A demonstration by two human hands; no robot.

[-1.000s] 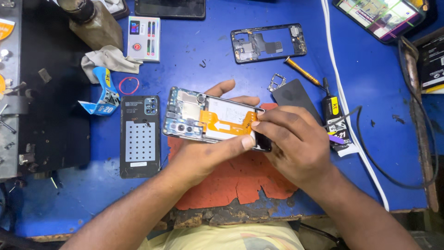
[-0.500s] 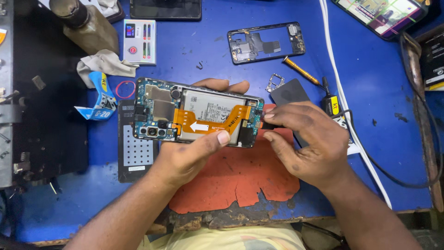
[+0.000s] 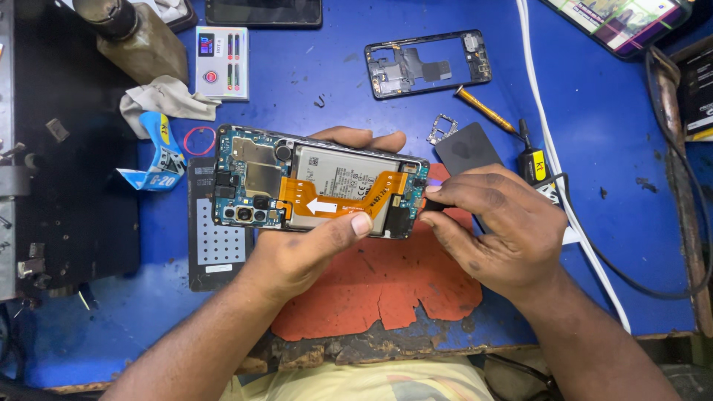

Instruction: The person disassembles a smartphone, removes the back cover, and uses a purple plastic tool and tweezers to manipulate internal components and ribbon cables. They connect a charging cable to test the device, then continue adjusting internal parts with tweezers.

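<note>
Head view is showing me gripping an opened phone (image 3: 319,186) in my left hand (image 3: 301,252), thumb pressing its near edge, fingers curling round the far edge, above the blue bench (image 3: 609,148). My right hand (image 3: 497,230) is pinching its fingertips together at the phone's three o'clock end; what they are clamping is hidden. An orange mat (image 3: 379,286) is lying at six o'clock, a black phone frame (image 3: 427,63) at one o'clock.

The opened phone (image 3: 319,182) shows a blue-green board, white battery and orange ribbon. Beneath lie an orange mat (image 3: 386,286) and blue table (image 3: 601,223). The screwdriver (image 3: 483,109) is orange, the cable (image 3: 546,111) white.
</note>
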